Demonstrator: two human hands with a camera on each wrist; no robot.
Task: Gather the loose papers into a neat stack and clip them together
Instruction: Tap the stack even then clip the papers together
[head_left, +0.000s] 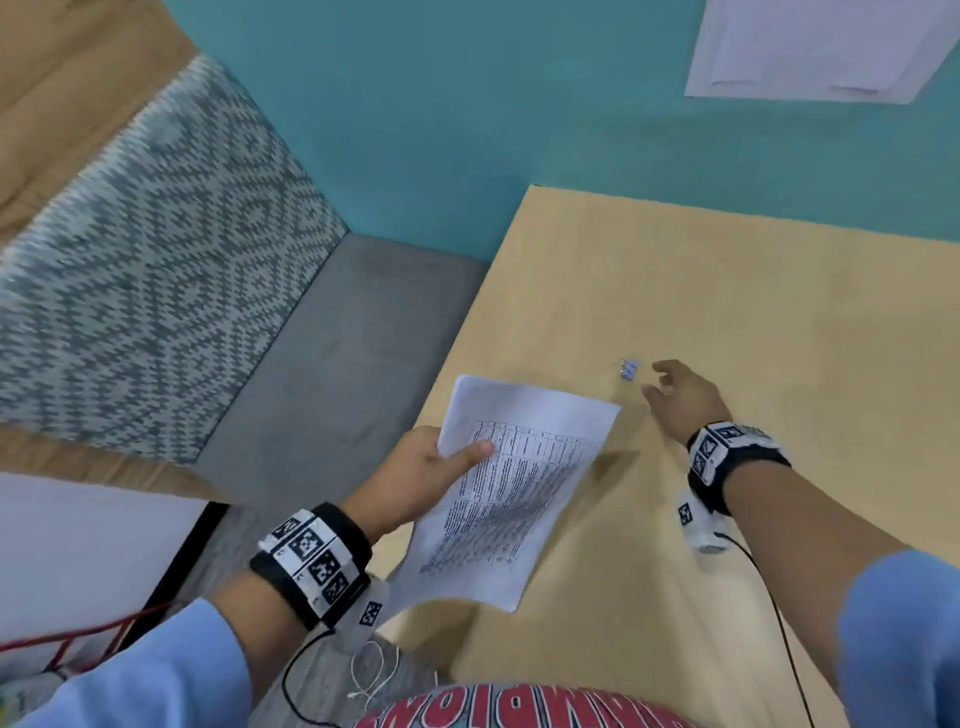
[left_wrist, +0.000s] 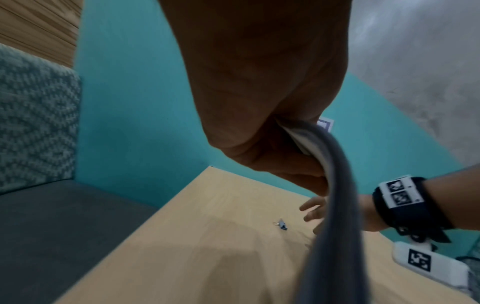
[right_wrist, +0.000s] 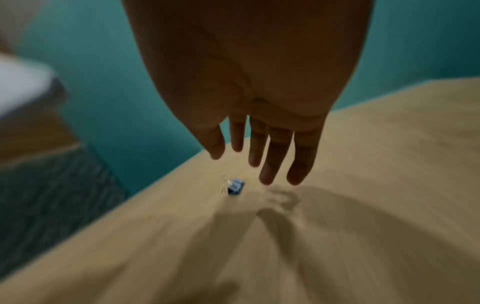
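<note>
Head view: left hand (head_left: 421, 467) pinches the stack of papers (head_left: 511, 488) by its left edge, thumb on top, and holds it over the table's (head_left: 727, 291) front-left corner; right hand (head_left: 680, 395), fingers apart and holding nothing, is above the table just beside the small blue binder clip (head_left: 630, 370), not touching. Left wrist view: fingers curl round the papers' edge, clip lies approx. mid-table near the left edge. Right wrist view (blurred): fingers straight, spread, tips just right of the clip.
</note>
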